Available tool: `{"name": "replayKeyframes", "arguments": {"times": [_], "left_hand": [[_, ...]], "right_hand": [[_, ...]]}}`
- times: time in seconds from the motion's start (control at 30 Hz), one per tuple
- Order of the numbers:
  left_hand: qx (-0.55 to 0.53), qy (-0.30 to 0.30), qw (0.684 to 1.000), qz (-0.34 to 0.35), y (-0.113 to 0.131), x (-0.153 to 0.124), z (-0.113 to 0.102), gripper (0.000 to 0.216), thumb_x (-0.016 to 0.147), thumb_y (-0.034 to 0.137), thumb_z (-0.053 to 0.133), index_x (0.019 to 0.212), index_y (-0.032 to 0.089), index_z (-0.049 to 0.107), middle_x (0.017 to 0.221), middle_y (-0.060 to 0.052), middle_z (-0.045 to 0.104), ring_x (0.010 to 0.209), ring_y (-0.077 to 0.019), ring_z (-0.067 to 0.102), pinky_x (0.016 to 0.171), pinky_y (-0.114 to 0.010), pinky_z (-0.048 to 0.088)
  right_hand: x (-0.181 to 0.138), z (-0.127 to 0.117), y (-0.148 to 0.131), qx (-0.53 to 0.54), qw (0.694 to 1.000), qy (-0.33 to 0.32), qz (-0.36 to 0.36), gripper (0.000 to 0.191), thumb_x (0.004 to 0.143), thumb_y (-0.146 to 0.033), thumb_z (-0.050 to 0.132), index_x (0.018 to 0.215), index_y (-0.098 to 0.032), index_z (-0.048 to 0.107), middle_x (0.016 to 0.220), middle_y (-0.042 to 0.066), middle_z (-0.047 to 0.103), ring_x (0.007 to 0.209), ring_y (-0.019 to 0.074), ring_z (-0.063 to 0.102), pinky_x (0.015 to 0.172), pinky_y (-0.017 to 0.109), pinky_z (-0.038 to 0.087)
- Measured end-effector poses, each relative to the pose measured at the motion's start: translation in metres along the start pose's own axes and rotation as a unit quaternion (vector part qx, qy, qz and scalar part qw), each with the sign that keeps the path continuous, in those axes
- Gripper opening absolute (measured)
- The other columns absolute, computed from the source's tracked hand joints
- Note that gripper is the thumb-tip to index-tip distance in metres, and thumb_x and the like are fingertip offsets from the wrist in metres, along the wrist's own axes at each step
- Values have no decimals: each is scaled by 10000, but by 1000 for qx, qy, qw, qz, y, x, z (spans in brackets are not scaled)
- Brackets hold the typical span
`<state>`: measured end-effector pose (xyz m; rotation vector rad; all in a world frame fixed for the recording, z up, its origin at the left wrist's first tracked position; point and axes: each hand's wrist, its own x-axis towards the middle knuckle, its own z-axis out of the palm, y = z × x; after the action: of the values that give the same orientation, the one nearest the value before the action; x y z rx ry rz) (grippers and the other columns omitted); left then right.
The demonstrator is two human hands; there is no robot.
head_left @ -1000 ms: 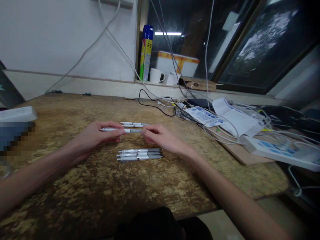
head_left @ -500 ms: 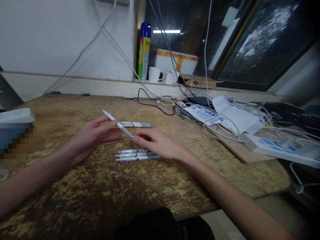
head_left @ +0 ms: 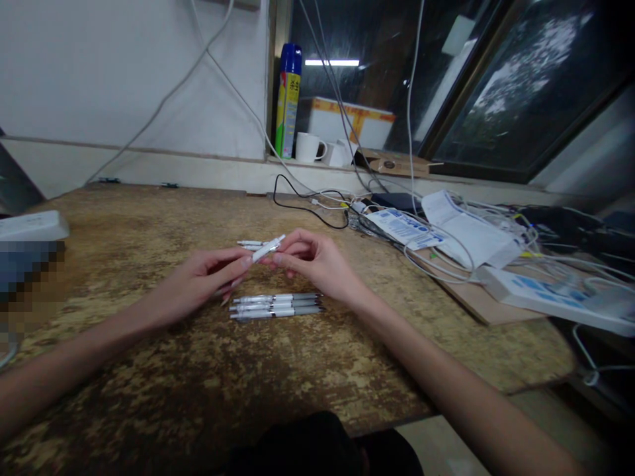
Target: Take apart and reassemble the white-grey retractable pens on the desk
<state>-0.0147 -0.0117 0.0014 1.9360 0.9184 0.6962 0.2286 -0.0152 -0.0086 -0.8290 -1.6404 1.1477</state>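
A white and grey pen (head_left: 266, 248) is pinched between both my hands above the worn wooden table (head_left: 149, 370). My left hand (head_left: 208, 281) grips its lower end with the fingertips; my right hand (head_left: 315, 261) holds its upper end with curled fingers. Just in front of my hands lie three similar pens (head_left: 275, 306) side by side in a neat row. Behind the held pen, more pens (head_left: 251, 244) rest on the table, partly hidden by my fingers.
Tangled cables (head_left: 317, 205), paper packets (head_left: 407, 228) and a flat box (head_left: 550, 294) crowd the table's right side. On the window ledge stand a spray can (head_left: 288, 99), white mugs (head_left: 308, 147) and a white box (head_left: 347, 125). A white object (head_left: 32, 226) sits at the left edge.
The pen swung from level, to steeply tilted in my right hand alone, to a short tilt held by both hands again. My left hand reopened, then pinched it anew.
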Motion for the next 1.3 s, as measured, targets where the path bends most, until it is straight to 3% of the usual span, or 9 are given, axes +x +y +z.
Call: {"name": "replayKeyframes", "arguments": {"times": [0.13,0.23,0.5,0.67,0.8,0.9,1.0,1.1,1.3], "left_hand": [[19,-3,1000,7,2,-2,2,349,1018,521,591,1220,260,705,680,35,522,598,-125,484,532,-236,357],[20,0,1000,8,3,-2,2,339,1017,515,592,1203,259,712,682,35,522,591,-121,475,520,-236,342],[19,23,1000,5,0,0,-4,322,1011,526,591,1152,262,709,690,21,531,601,-136,494,514,-245,352],[21,18,1000,4,-5,1,-4,338,1023,529,552,1016,231,712,675,16,517,565,-127,466,480,-228,332],[44,20,999,-9,-4,1,-4,368,1035,543,512,1029,229,703,675,23,508,561,-130,441,484,-234,313],[131,32,991,13,-4,0,-5,387,1046,539,477,1039,233,714,711,13,576,613,-148,502,548,-251,352],[243,40,968,54,-5,0,-6,384,1044,524,482,1025,236,735,839,-11,704,734,-181,604,669,-276,414],[292,36,953,71,-7,0,-6,396,1055,517,457,1042,239,739,933,-19,754,805,-203,651,740,-294,435],[310,40,948,63,-9,1,-7,431,1056,543,437,1026,235,736,897,-16,753,767,-204,658,712,-295,419]], "right_hand": [[-2,5,-5,-9,999,-41,-16,286,872,-363,782,1105,-221,696,922,13,718,787,142,638,727,294,511],[-2,6,-7,4,999,-41,-6,213,929,-376,711,1070,-216,722,909,20,705,775,141,619,739,302,509],[4,-11,-3,17,991,129,-20,300,945,-520,661,1024,-236,720,965,41,673,855,160,586,762,294,478],[8,-19,1,107,973,198,-42,318,986,-589,547,1012,-273,570,1099,48,678,1042,189,632,884,336,516],[12,-31,1,185,949,240,-89,262,996,-551,546,1009,-292,516,858,15,586,858,190,595,805,342,511],[12,-41,-7,169,951,233,-112,340,978,-629,509,942,-291,525,691,-13,386,666,197,438,700,345,443],[8,-47,-16,120,963,221,-92,446,970,-706,400,874,-288,520,675,-18,273,640,213,338,667,366,387],[5,-46,-21,95,973,193,-89,437,971,-685,385,877,-287,538,680,-17,250,630,211,285,653,364,364],[6,-42,-22,92,977,172,-88,453,967,-692,390,934,-285,585,684,-13,281,631,206,294,648,350,377]]}}
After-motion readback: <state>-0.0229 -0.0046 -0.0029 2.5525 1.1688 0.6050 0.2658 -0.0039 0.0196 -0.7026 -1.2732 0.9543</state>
